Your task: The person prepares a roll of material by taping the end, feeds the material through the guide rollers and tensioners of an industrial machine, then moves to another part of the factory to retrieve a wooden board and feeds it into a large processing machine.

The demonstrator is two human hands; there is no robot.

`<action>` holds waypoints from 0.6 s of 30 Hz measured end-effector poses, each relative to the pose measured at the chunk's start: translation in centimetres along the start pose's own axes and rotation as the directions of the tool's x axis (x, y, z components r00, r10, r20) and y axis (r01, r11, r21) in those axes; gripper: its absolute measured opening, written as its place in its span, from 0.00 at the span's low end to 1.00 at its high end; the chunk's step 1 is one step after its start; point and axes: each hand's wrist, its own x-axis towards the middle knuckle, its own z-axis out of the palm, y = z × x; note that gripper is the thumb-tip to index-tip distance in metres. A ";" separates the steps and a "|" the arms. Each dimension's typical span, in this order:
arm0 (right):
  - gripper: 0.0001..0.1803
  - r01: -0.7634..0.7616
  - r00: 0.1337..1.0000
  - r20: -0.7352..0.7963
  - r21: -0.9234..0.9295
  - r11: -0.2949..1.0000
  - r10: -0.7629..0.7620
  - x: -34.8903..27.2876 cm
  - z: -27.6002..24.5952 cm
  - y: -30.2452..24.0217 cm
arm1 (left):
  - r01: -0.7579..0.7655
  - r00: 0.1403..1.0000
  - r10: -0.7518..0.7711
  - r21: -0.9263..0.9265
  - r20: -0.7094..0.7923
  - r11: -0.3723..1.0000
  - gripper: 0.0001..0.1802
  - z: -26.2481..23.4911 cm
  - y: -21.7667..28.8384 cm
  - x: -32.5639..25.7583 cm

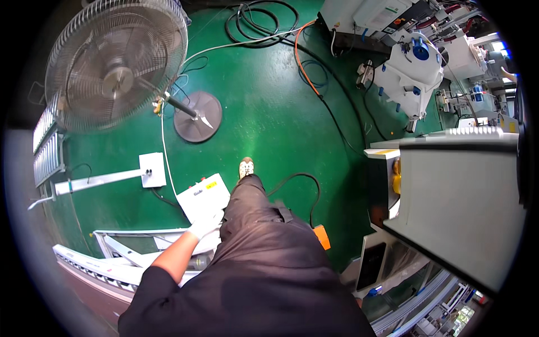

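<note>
My left hand [205, 224], in a white glove, reaches down at my left side. It is next to a white control box [203, 197] with a yellow label and small red parts on its far edge. Glove and box are both bright white, so the fingers blend in, and I cannot tell whether they touch the box. My right hand is out of sight. My shoe [246, 167] is on the green floor just right of the box.
A large pedestal fan [197, 117] stands far left, near a white post with a socket plate [152, 170]. Cables [331, 104] cross the green floor. A grey machine cabinet [455, 196] stands close on my right. White metal frames [120, 250] lie at my left.
</note>
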 end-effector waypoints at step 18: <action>0.17 -0.215 0.688 0.719 0.080 0.973 0.093 -5.5 33.7 -31.8 | -0.531 0.839 0.371 0.453 0.398 0.716 0.20 -20.6 24.0 50.0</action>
